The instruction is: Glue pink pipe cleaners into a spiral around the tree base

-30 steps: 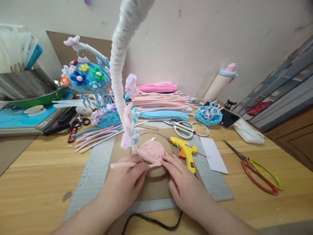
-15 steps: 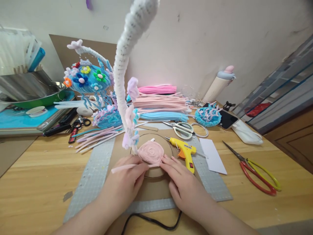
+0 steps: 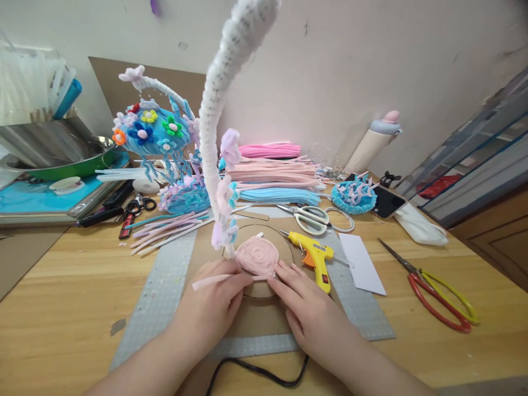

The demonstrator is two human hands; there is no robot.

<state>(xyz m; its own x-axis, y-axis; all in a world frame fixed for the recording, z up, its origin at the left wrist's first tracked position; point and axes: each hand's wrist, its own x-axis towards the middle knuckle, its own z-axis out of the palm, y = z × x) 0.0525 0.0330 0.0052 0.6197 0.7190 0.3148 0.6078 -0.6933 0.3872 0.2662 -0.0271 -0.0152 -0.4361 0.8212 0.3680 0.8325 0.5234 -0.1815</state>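
Observation:
A flat spiral of pale pink pipe cleaner (image 3: 258,256) lies on brown cardboard (image 3: 251,322), inside a drawn circle. My left hand (image 3: 216,291) is closed at the coil's near left edge, pinching a loose pink pipe cleaner end (image 3: 210,281) that sticks out to the left. At the near right edge, the fingers of my right hand (image 3: 303,297) are stretched out and press on the strip and coil. Behind my left hand rises a tall white wrapped stem (image 3: 210,121) bearing small fuzzy flowers. A yellow glue gun (image 3: 315,254) rests just right of the coil.
Red-and-yellow-handled scissors (image 3: 439,291) lie at right, near a white card (image 3: 362,264). Light-handled scissors (image 3: 311,218) and pipe cleaner bundles (image 3: 274,171) are behind the coil. A blue flowered piece (image 3: 159,129) stands at back left. A black cord (image 3: 259,371) crosses the front.
The whole view has shifted slightly, so everything sits a little further right. Both hands keep nearly the same hold at the coil's near edge.

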